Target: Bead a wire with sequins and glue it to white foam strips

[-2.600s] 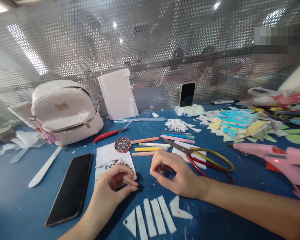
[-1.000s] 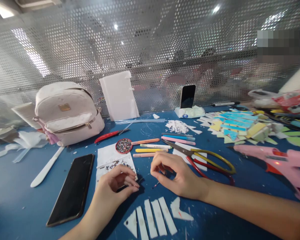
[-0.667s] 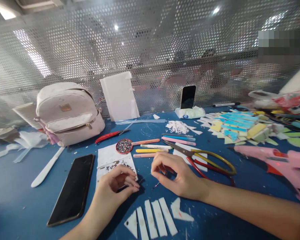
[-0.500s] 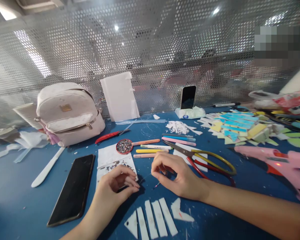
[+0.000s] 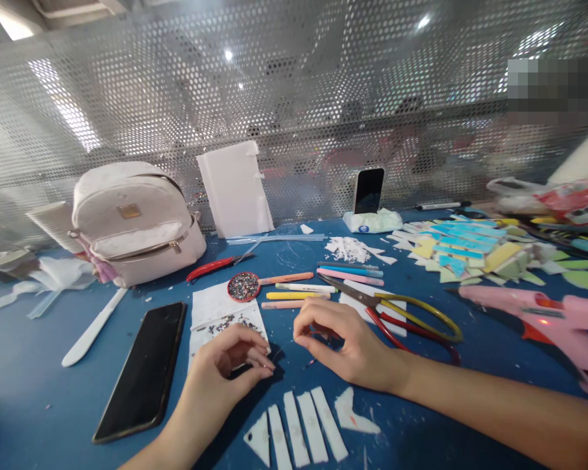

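Inside of right grip (image 5: 350,343) partly hidden, glue gun (image 5: 543,308) cropped, specks (image 5: 228,324) indistinct

Bare left hand (image 5: 220,369), right hand (image 5: 355,346), slender forearms (image 5: 480,398)

Phone (image 5: 140,372) L of paper (image 5: 208,299), prob. beads (image 5: 242,320) atop, scissors (image 5: 374,301) R

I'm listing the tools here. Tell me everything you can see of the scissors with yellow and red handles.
The large scissors with dark metal blades and looped yellow and red handles lie on the blue table, partly across a white sheet. Their blades look shut, pointing away and leftward, the tip beside a slim pink pen. The loops spread apart, yellow farther from the person. The bare right hand is nearby, not gripping them; the red loop's near edge borders the forearm, contact unclear.
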`<state>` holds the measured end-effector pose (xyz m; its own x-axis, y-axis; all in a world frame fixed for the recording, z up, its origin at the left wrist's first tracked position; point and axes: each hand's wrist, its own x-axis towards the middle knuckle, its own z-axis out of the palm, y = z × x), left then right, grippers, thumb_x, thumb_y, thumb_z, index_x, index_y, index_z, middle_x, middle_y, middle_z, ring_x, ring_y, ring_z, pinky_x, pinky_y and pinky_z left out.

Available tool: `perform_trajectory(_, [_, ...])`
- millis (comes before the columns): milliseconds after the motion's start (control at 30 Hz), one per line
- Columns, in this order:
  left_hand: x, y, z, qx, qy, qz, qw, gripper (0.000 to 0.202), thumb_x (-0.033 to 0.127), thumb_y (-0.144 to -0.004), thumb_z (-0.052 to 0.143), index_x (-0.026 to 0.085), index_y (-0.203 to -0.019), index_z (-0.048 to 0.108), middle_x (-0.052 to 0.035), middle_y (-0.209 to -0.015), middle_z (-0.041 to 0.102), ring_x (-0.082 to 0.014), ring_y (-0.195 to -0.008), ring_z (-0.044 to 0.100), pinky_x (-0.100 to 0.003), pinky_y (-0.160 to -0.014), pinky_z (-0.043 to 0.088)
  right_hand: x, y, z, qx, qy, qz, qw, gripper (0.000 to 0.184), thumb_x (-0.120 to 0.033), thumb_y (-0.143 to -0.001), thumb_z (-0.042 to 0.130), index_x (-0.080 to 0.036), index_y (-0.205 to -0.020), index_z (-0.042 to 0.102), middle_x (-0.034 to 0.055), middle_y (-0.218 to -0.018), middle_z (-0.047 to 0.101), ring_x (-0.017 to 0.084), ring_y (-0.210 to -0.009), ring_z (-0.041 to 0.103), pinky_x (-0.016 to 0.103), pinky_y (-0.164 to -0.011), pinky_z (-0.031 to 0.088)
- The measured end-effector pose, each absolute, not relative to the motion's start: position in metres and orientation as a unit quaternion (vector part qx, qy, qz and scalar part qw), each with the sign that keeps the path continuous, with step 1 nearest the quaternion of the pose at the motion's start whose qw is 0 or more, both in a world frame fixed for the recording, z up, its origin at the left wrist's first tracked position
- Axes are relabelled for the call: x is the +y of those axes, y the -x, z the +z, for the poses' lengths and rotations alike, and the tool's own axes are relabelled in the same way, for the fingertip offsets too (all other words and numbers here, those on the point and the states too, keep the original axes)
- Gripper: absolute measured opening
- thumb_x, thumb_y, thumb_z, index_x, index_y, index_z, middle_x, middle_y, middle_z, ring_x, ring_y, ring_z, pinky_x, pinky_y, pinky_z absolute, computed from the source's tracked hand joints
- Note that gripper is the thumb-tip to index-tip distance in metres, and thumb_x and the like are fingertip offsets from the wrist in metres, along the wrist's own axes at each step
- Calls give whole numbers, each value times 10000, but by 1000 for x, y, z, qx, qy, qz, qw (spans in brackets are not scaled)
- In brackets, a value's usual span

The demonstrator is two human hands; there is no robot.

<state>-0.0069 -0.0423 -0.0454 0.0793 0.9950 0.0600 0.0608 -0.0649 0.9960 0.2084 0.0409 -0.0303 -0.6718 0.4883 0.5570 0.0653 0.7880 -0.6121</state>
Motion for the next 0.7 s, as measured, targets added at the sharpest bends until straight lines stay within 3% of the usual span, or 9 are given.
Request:
perform_trajectory(267, [-49,3,-40,507,-582,464,434,136,110,-765,691,174,-871,635,-8,-802,657,-145,-729,694,-257,-753,576,42,-208,-31,-873,149,272,376,92,-155,-922,529,-177,-856,591,11,-790,563,129,-721,498,270,-670,404])
perform_trajectory(700, [-46,2,-40,509,-550,471,466,161,106,-719,728,175,-826,630,0,-794,669,-165,-727,732,-244,-727,583,43,-208,-31,-896,147,228,352,117,-185,-951,509,-182,-872,596,26,-810,583,148,-781,540,284,-716,441])
